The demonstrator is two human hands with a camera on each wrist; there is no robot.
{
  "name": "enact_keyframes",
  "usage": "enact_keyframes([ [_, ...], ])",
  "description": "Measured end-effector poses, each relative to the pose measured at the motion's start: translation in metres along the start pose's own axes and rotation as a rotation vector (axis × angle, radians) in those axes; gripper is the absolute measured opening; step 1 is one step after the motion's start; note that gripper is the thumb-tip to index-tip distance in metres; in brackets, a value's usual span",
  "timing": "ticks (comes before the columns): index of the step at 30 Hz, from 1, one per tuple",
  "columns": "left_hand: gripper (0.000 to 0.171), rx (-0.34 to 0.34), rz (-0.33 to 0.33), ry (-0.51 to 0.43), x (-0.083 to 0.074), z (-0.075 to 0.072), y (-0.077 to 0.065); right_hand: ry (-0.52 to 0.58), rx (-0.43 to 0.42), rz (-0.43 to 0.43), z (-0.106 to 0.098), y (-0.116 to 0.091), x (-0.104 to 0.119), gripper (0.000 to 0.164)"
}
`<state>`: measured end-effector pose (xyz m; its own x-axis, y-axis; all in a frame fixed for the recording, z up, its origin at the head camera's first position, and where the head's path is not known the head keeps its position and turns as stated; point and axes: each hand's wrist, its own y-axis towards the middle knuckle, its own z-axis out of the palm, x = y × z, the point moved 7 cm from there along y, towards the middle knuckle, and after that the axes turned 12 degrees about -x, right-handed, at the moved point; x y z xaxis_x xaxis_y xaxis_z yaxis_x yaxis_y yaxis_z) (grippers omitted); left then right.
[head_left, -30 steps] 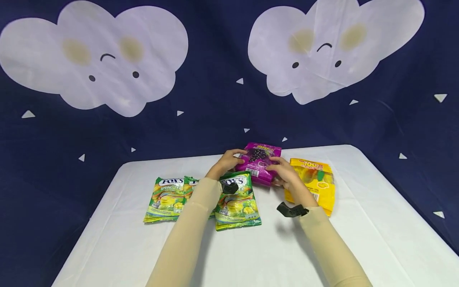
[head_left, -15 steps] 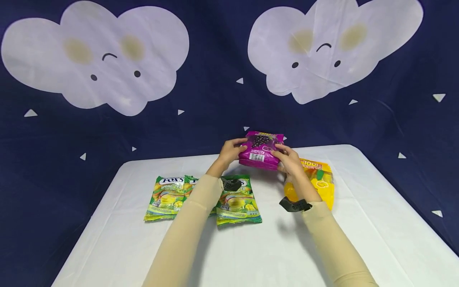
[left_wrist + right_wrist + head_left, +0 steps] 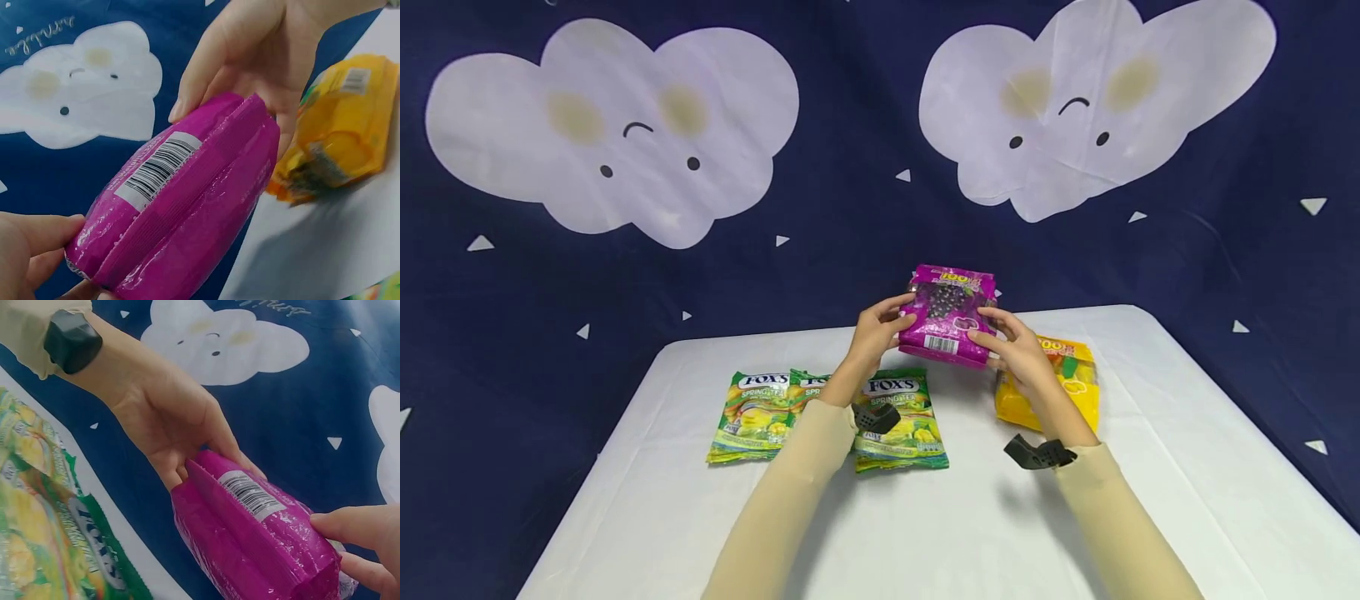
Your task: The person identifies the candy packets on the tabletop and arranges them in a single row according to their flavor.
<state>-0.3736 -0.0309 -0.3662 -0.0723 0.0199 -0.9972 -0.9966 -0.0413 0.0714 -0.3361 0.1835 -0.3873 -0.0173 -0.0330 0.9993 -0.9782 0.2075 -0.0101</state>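
Fingers [image 3: 898, 302] of the left hand [image 3: 872, 333] and right hand [image 3: 1022, 350] pinched the purple grape candy bag [image 3: 947, 312] at its nine and three o'clock sides.

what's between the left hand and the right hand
The purple bag, held from its two sides by the left hand and right hand; the head view shows it.

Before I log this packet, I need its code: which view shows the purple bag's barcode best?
The left wrist view: the barcode on the purple bag appears largest there, with nothing covering it. The right wrist view also shows it whole, but somewhat smaller; the head view shows it uncovered too, yet tiny.
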Motion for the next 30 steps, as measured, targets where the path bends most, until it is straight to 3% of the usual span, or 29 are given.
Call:
enact_keyframes([
  [6, 0.04, 0.013, 0.008, -0.083, 0.013, -0.005, -0.025, 0.025, 0.045, 0.012, -0.003, -0.014, -0.009, 0.059],
  [13, 0.041, -0.019, 0.014, -0.102, 0.026, -0.012, -0.052, 0.096, 0.099, 0.059, -0.003, -0.029, -0.02, 0.058],
  [20, 0.042, -0.012, -0.035, -0.183, 0.034, -0.016, -0.07, 0.11, 0.172, 0.038, -0.004, -0.04, -0.02, 0.057],
  [27, 0.049, 0.019, -0.038, -0.096, 0.035, -0.02, -0.079, 0.126, 0.207, 0.116, -0.005, -0.045, -0.026, 0.056],
  [30, 0.052, 0.054, -0.003, -0.042, 0.037, -0.021, -0.083, 0.096, 0.225, 0.131, -0.004, -0.047, -0.031, 0.055],
])
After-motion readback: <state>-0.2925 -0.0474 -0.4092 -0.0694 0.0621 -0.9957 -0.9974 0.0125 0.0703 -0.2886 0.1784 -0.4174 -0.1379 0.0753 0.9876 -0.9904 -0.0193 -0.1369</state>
